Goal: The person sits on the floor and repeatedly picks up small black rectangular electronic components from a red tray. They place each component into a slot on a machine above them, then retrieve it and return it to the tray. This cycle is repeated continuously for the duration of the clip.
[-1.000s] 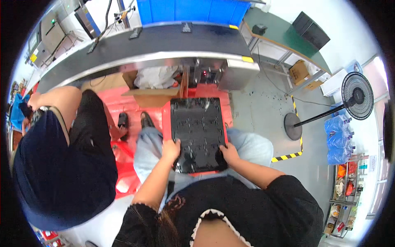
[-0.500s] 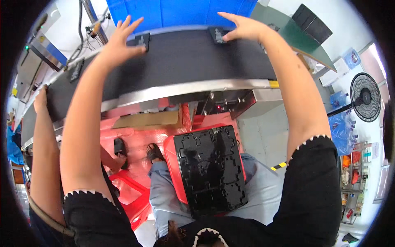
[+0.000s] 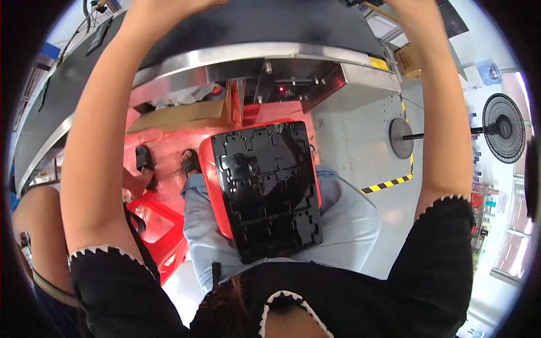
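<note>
One long conveyor [image 3: 270, 28] spans the upper area: a matte, dark belt bordered by a smooth, bright metal rail [image 3: 242, 52]. The reach passes over this rail; good practice, in the inspector's judgement, is to carry both wrists above the metal edge without leaning on it. A brown cardboard box [image 3: 174, 115], flat-sided, stands below the conveyor. The black tray [image 3: 270, 191], rectangular and glossy, lies at the person's lap [image 3: 355, 214], slightly askew, its face moulded in stepped, interlocking outlines. No hand supports it; a level, steady lap is advisable, since slick plastic may slide. Any handling is best done by opposite rims. A red plastic piece [image 3: 214, 174], round-cornered, shows beneath the tray's left side. The left hand [image 3: 174, 8] and right hand [image 3: 404, 4] extend over the conveyor area, well apart, both cut by the upper edge of view. The state of either grip cannot be determined, nor whether anything is held. A small red light [image 3: 282, 89] glows below the rail.
</note>
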`<state>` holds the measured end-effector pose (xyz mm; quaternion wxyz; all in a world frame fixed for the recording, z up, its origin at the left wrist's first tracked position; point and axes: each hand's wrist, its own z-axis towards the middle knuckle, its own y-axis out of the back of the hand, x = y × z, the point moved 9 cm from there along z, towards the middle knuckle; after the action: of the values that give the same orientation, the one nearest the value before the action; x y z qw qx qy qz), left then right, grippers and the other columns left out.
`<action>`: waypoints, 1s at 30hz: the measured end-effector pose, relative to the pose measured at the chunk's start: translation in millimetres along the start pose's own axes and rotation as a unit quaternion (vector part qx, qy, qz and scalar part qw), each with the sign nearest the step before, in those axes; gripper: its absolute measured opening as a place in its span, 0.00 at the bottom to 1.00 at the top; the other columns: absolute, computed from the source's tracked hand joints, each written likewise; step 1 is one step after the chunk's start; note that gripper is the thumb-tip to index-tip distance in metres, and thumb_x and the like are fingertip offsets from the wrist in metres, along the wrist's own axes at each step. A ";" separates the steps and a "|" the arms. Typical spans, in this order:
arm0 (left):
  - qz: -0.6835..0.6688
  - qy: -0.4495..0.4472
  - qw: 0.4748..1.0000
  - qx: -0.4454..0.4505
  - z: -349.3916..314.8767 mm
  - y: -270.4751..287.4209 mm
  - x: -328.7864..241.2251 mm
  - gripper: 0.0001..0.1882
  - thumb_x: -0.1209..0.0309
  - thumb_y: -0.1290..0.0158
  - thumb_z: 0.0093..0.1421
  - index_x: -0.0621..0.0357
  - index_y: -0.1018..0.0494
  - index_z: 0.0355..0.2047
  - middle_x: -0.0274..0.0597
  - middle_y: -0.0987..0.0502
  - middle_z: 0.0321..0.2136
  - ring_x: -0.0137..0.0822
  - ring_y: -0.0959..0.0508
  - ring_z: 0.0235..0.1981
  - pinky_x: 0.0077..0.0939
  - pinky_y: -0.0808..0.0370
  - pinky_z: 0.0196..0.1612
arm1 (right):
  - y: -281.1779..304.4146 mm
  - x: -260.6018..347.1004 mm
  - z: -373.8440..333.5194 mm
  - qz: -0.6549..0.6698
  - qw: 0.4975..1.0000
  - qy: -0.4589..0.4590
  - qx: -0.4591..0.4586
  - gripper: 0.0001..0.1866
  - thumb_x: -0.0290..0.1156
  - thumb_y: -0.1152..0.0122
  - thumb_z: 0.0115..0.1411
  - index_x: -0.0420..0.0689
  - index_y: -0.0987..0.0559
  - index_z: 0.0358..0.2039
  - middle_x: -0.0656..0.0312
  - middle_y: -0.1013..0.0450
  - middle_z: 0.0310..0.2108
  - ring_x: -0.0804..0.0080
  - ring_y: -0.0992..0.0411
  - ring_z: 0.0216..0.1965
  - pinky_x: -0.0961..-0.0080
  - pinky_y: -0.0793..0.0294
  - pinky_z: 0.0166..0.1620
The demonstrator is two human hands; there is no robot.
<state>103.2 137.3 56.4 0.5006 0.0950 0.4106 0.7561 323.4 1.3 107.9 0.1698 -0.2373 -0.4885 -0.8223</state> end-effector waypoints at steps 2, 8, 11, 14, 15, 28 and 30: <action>0.013 -0.026 0.997 -0.077 -47.1 55.0 -32.0 0.41 0.59 0.32 0.45 0.55 0.33 0.60 0.52 0.29 0.55 0.49 0.31 0.58 0.40 0.36 0.61 | -21.3 30.6 -47.1 0.173 0.982 -0.008 0.076 0.17 0.31 0.35 0.53 0.38 0.19 0.43 0.56 0.23 0.42 0.66 0.26 0.46 0.74 0.28 0.49; -0.095 -0.063 0.988 0.101 -186.7 7.2 -93.7 0.49 0.61 0.28 0.37 0.60 0.35 0.60 0.51 0.31 0.54 0.50 0.30 0.54 0.45 0.36 0.58 | -170.1 15.1 -166.5 0.258 0.913 0.055 0.311 0.12 0.31 0.34 0.54 0.42 0.17 0.38 0.58 0.23 0.35 0.66 0.25 0.41 0.72 0.28 0.45; -0.105 -0.010 0.964 0.243 -238.8 -52.6 -73.4 0.46 0.62 0.30 0.39 0.61 0.35 0.59 0.52 0.32 0.53 0.52 0.32 0.56 0.49 0.39 0.62 | -251.3 -34.3 -179.4 0.253 0.893 -0.003 0.373 0.13 0.32 0.32 0.52 0.42 0.17 0.38 0.55 0.23 0.33 0.59 0.25 0.40 0.67 0.28 0.48; -0.107 0.017 0.940 0.324 -273.2 -95.2 -60.6 0.45 0.61 0.33 0.43 0.61 0.38 0.61 0.49 0.35 0.57 0.51 0.36 0.61 0.56 0.46 0.66 | -289.7 -56.0 -186.2 0.015 0.912 0.055 0.407 0.18 0.34 0.33 0.53 0.46 0.19 0.46 0.55 0.26 0.42 0.57 0.29 0.50 0.66 0.33 0.55; -0.096 0.019 0.941 0.324 -282.7 -103.6 -56.3 0.45 0.60 0.33 0.44 0.61 0.38 0.61 0.49 0.36 0.58 0.51 0.39 0.63 0.57 0.49 0.67 | -282.8 -50.6 -182.2 0.011 0.935 0.072 0.347 0.20 0.34 0.32 0.53 0.46 0.19 0.48 0.54 0.26 0.44 0.56 0.30 0.51 0.65 0.33 0.56; -0.057 0.115 0.945 0.299 -314.5 -121.8 -61.9 0.33 0.64 0.42 0.56 0.59 0.37 0.61 0.50 0.42 0.64 0.47 0.47 0.69 0.62 0.55 0.67 | -232.6 -4.2 -253.6 -0.104 0.925 0.205 0.303 0.24 0.29 0.33 0.51 0.43 0.24 0.51 0.53 0.31 0.55 0.55 0.34 0.59 0.58 0.35 0.59; -0.056 0.116 0.956 0.262 -314.8 -114.4 -60.4 0.30 0.65 0.42 0.56 0.59 0.34 0.59 0.51 0.39 0.63 0.49 0.45 0.68 0.60 0.53 0.67 | -206.7 19.8 -225.5 -0.017 0.948 0.230 0.220 0.23 0.28 0.33 0.51 0.43 0.23 0.49 0.53 0.30 0.54 0.54 0.33 0.57 0.59 0.33 0.58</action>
<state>35.2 -60.2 -212.3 0.4489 0.1115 0.6543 0.5982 150.8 -103.0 -123.0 0.3117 0.0104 -0.6089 -0.7294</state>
